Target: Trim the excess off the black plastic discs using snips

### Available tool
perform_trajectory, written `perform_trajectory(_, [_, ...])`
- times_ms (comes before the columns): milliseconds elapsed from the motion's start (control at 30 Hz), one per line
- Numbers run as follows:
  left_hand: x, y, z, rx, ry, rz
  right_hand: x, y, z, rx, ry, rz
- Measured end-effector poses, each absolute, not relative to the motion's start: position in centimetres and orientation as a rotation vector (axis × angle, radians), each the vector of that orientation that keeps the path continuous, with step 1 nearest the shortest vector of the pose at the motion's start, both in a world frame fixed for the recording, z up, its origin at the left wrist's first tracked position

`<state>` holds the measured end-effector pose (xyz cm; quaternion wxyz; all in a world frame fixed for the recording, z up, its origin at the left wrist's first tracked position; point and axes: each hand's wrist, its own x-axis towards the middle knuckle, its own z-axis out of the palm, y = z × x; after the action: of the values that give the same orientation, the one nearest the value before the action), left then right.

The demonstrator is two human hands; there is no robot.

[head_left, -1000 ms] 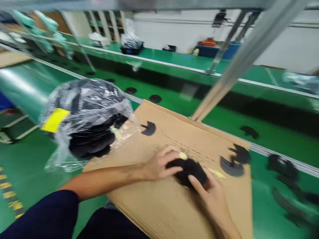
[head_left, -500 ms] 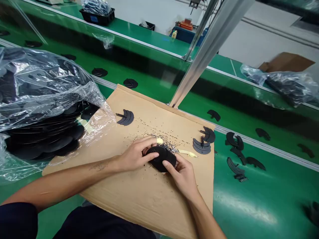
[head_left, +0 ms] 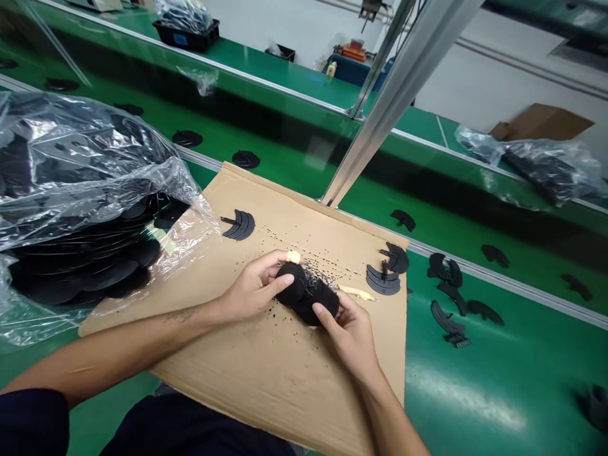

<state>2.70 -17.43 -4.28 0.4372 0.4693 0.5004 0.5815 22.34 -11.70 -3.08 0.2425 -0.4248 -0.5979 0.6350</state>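
A black part made of rounded plates (head_left: 304,297) is held between my two hands over the cardboard sheet (head_left: 266,380). My left hand (head_left: 259,282) pinches its round left lobe between thumb and fingers; a yellow wrap covers one fingertip. The right end of the part is gripped by my right hand (head_left: 349,326), thumb on top. Many tiny black bits (head_left: 327,269) lie scattered on the cardboard around the part. Just beyond my right hand lies a yellow-handled tool (head_left: 356,292). Curved black pieces rest at the cardboard's upper left (head_left: 240,225) and right (head_left: 384,280).
A large clear plastic bag (head_left: 90,171) of stacked black plates stands at the left. Loose curved black pieces (head_left: 446,316) lie on the green table at the right. Behind the cardboard, a metal post (head_left: 380,114) rises beside a green belt carrying black parts.
The black part has been spread wider: its round left lobe now sits apart from the right portion, with dark bits showing between. My left hand has moved slightly left and up.
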Motion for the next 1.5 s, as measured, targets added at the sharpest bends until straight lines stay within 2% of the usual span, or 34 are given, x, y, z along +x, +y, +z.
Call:
perform_trajectory(200, [2.2, -17.4, -4.4, 1.403, 1.497, 1.347, 22.2, -11.9, -2.8, -1.125, -1.669, 1.729])
perform_trajectory(367, [1.5, -17.2, -4.1, 1.600, 1.446, 1.210, 22.4, -11.8, -3.2, -1.122, -1.674, 1.678])
perform_trajectory(567, [2.1, -17.4, -4.6, 1.228, 1.274, 1.348, 22.4, -12.0, -3.5, -1.151, -1.682, 1.635])
perform_trajectory(767, [2.2, -17.7, -4.3, 1.705, 1.550, 1.265, 22.4, -12.3, -3.4, -1.107, -1.764, 1.656])
perform_trajectory(1033, [2.8, -18.1, -4.3, 1.543, 1.568, 1.238, 22.4, -12.2, -4.1, -1.103, -1.834, 1.687])
perform_trajectory(1500, [2.8, -18.1, -4.8, 1.800, 1.546, 1.297, 22.3, -12.4, -4.2, -1.097, -1.852, 1.618])
